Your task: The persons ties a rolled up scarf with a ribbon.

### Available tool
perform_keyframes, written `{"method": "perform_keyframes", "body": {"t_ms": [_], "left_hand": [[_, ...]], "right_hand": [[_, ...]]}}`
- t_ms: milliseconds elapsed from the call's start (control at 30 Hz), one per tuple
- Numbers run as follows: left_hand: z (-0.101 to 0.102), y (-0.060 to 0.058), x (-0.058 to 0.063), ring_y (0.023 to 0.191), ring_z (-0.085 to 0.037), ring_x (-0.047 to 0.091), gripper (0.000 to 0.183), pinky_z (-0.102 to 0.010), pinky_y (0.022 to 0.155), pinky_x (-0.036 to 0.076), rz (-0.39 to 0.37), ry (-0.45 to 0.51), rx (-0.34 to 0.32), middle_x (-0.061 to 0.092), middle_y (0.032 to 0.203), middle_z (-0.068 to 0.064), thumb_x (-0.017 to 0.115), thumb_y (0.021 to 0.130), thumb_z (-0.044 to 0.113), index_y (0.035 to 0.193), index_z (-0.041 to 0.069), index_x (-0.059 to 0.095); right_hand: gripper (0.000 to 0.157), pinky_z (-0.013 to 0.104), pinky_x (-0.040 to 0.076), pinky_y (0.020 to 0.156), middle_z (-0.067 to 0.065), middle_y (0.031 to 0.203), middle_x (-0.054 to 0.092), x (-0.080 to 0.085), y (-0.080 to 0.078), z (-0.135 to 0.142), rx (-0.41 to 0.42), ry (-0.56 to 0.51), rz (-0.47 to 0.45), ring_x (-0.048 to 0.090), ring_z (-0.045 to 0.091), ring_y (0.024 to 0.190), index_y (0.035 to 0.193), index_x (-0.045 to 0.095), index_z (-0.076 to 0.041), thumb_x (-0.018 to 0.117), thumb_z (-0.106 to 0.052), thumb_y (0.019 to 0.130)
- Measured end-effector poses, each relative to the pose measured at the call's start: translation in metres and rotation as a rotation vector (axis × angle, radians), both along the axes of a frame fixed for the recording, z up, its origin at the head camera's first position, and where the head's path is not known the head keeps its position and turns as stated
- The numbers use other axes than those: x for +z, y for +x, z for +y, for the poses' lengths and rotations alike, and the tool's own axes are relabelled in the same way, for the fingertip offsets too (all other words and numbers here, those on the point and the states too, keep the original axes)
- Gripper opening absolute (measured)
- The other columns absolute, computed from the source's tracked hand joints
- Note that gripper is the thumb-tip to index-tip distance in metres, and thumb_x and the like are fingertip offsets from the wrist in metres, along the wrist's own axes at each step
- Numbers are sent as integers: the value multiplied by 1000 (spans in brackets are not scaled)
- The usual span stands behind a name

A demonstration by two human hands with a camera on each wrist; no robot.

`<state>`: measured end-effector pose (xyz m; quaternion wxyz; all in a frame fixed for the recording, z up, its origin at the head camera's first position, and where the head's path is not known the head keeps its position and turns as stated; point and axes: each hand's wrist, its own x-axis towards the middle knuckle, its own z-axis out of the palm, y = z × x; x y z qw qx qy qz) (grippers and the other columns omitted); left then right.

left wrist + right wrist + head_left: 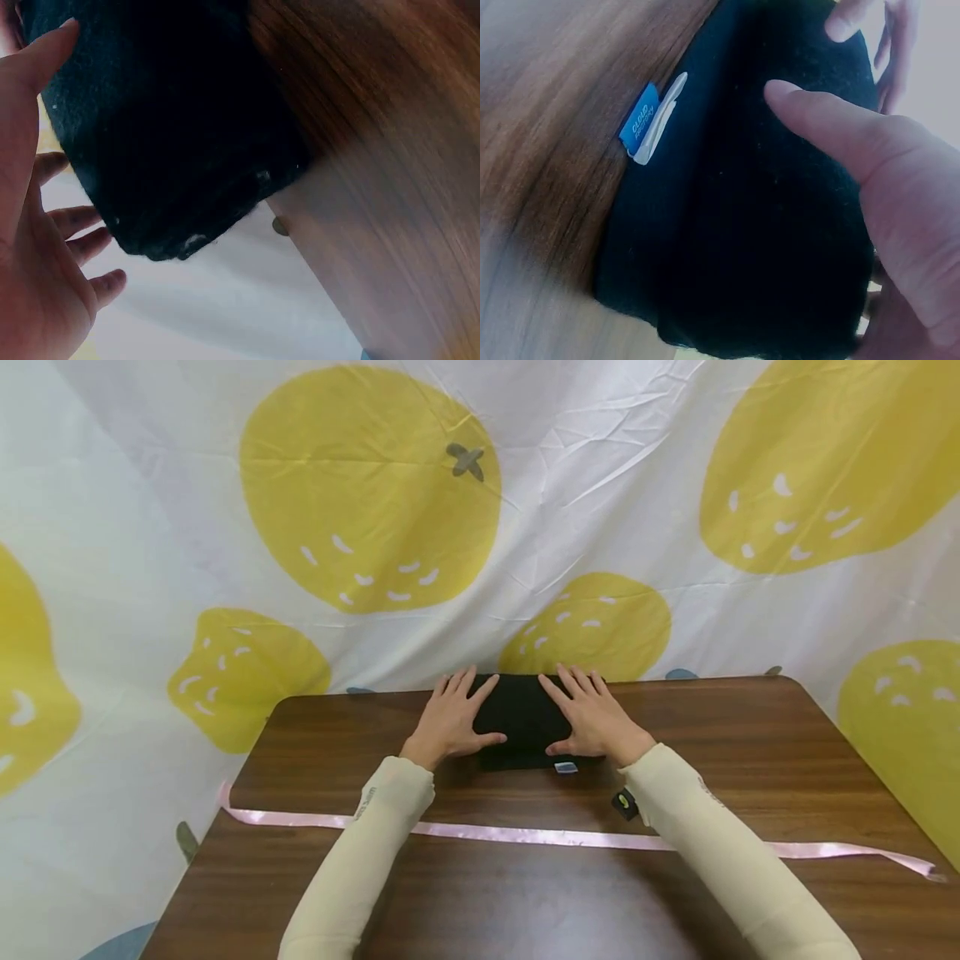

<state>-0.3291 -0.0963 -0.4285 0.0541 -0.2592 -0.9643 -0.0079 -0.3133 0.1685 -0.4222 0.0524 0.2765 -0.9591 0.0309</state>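
Observation:
A folded piece of black cloth [521, 714] lies flat near the far edge of the table, its layers showing at one end in the left wrist view. From its near edge a small blue and white label [639, 124] sticks out. My left hand [450, 720] rests on the cloth's left part, fingers spread and straight, thumb pointing inward. On the right part lies my right hand [600, 720], also with spread fingers and its thumb over the cloth. In the wrist views the fingers reach past the cloth's far edge.
A long pink satin ribbon [517, 835] stretches across the brown wooden table [720, 768], passing under both forearms. A small black item [625, 804] sits by the right cuff; its kind is unclear. A white curtain with yellow fruit [375, 493] hangs behind the table.

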Motion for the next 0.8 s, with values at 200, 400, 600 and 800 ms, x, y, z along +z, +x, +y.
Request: {"method": "perform_keyframes", "body": {"t_ms": [200,400,600,800], "left_hand": [[6,-7,-4,151,-31,15,105,-50,122,12,-11,40,-20,17,164,-17,62,79,75,160,25,16],[10,-10,-11,151,-32,16,116,-54,121,13,-24,6,-20,17,164,-17,67,73,77,160,24,11],[12,-8,-13,151,-32,16,134,-54,121,12,-7,-91,-9,16,164,-16,76,62,77,160,26,0],[14,-5,-20,151,-34,12,141,-55,121,9,-19,-133,-3,9,164,-19,84,60,69,159,25,-7]], "right_hand": [[123,64,9,117,25,160,21,-2,-6,-5,-13,29,79,21,46,146,158,23,-12,85,-62,64],[128,66,7,116,21,163,14,-6,-6,-8,-49,82,4,16,46,147,160,14,-16,83,-66,64],[135,69,3,114,16,166,5,-8,-4,-10,-64,147,-46,13,45,148,160,6,-18,86,-63,62],[142,70,2,114,15,166,0,-12,1,-9,-54,186,-71,8,46,149,160,1,-17,90,-60,58]]}}
